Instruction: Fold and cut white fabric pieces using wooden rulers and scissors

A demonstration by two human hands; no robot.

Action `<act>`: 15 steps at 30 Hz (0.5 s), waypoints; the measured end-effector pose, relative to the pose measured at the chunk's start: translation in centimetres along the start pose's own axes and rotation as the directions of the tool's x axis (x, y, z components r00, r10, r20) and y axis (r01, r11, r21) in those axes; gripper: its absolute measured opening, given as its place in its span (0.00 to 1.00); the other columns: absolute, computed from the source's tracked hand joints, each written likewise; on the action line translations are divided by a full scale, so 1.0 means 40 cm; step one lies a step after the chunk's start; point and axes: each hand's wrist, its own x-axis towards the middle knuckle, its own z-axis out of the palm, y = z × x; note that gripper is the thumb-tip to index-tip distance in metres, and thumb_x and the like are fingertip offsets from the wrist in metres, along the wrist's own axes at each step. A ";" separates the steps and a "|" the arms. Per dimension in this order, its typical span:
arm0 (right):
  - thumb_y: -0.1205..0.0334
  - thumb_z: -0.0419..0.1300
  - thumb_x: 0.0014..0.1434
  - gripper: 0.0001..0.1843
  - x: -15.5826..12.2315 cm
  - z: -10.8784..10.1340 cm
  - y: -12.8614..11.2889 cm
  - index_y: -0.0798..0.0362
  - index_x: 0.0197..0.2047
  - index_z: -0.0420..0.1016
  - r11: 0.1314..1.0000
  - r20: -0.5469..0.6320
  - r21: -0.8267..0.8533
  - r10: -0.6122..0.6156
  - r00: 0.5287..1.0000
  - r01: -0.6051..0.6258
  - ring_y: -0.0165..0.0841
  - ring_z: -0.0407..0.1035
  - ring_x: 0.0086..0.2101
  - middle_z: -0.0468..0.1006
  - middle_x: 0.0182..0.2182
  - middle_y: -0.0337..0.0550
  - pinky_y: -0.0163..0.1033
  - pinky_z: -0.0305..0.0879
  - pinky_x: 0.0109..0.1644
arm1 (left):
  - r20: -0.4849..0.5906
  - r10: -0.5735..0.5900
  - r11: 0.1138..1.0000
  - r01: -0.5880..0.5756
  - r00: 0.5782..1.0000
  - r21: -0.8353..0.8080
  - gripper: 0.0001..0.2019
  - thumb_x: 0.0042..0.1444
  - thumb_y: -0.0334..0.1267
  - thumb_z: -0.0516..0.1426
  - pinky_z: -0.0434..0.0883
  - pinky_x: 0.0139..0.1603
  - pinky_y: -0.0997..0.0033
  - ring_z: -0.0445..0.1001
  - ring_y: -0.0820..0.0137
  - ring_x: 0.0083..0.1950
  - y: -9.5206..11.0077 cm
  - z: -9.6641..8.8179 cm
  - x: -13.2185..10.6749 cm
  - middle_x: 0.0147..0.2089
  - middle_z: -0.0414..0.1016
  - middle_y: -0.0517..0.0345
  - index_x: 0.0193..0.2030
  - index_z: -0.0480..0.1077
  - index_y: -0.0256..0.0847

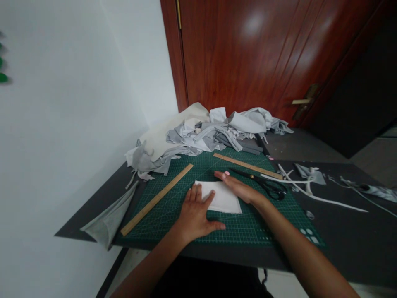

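A small white piece of fabric (222, 198) lies flat on a green cutting mat (242, 231). My left hand (197, 213) rests over its left side with the fingers spread and the thumb out, holding nothing. My right hand (235, 186) lies along the fabric's upper right edge, fingers stretched out towards the upper left, its side against the cloth. Black scissors (263, 182) lie just beyond my right hand, blades pointing left. One wooden ruler (156, 199) slants across the mat's left side. Another wooden ruler (248, 165) lies behind the scissors.
Grey and white fabric scraps (211, 132) are heaped along the back, near a wooden door (235, 58). A folded grey cloth (110, 219) hangs at the table's left edge. White strips (328, 198) and other scraps lie on the dark table (356, 236) at right. A white wall (71, 124) bounds the left.
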 end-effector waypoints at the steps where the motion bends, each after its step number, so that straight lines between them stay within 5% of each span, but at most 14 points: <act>1: 0.29 0.43 0.66 0.43 0.006 -0.006 0.009 0.49 0.72 0.61 0.997 0.003 0.078 -0.005 1.000 0.004 0.42 0.43 0.73 0.56 0.73 0.48 0.56 0.33 0.76 | 0.020 0.006 1.000 -0.006 1.000 0.009 0.59 0.42 0.80 0.57 0.48 0.72 0.34 0.40 0.34 0.77 -0.001 -0.008 0.003 0.78 0.45 0.37 0.75 0.54 0.46; 5: 0.27 0.44 0.65 0.46 0.029 -0.024 0.034 0.53 0.72 0.59 0.936 0.083 0.349 0.011 0.996 -0.039 0.42 0.48 0.72 0.59 0.72 0.52 0.55 0.39 0.76 | 0.094 0.019 0.999 -0.024 0.995 0.044 0.57 0.43 0.79 0.56 0.52 0.72 0.36 0.44 0.34 0.76 -0.004 -0.047 0.015 0.77 0.49 0.37 0.75 0.56 0.48; 8: 0.27 0.45 0.64 0.47 0.034 -0.033 0.034 0.54 0.72 0.59 0.916 0.128 0.391 0.037 0.991 -0.085 0.41 0.49 0.71 0.61 0.71 0.53 0.53 0.39 0.76 | 0.118 0.024 0.996 -0.034 0.993 0.082 0.51 0.48 0.77 0.55 0.57 0.70 0.39 0.51 0.35 0.75 -0.003 -0.073 0.025 0.75 0.54 0.37 0.73 0.59 0.49; 15: 0.28 0.52 0.62 0.44 0.035 -0.030 0.028 0.52 0.67 0.68 0.947 0.079 0.315 0.042 0.996 -0.065 0.45 0.51 0.71 0.65 0.69 0.52 0.56 0.40 0.75 | -0.077 -0.005 0.981 0.020 0.997 0.194 0.37 0.61 0.67 0.52 0.70 0.55 0.48 0.72 0.46 0.58 0.004 -0.097 0.088 0.56 0.75 0.39 0.65 0.69 0.40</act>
